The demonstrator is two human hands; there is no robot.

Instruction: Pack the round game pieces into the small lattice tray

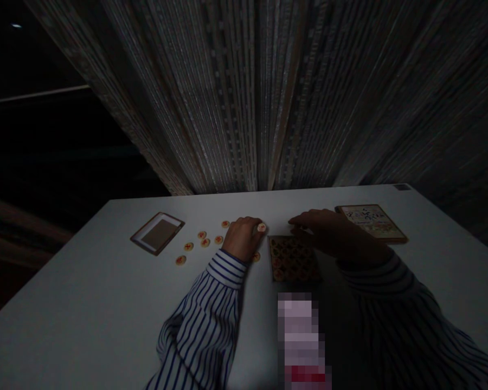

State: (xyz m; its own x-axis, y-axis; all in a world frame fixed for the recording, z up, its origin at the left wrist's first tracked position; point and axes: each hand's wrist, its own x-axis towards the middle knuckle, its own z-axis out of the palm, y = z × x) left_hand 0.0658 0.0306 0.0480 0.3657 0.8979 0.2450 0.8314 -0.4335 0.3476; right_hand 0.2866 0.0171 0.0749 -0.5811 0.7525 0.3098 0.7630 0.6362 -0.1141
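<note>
My left hand (242,237) is closed, pinching a round xiangqi piece (261,227) between thumb and fingertips just left of a dark box of pieces (295,260). Over the box's upper right corner is my right hand (323,233), its thumb and fingers apart with nothing visible between them. Rows of round pieces fill much of the box. One loose piece (256,257) lies between my left wrist and the box. Several more pieces with red characters, including one (188,246), are scattered on the white table left of my left hand.
An open shallow box or lid (157,233) lies at the left of the white table (85,303). A decorated lid (373,222) is at the right, partly behind my right hand. A small dark item (401,187) sits at the far right corner. Striped curtains hang behind the table.
</note>
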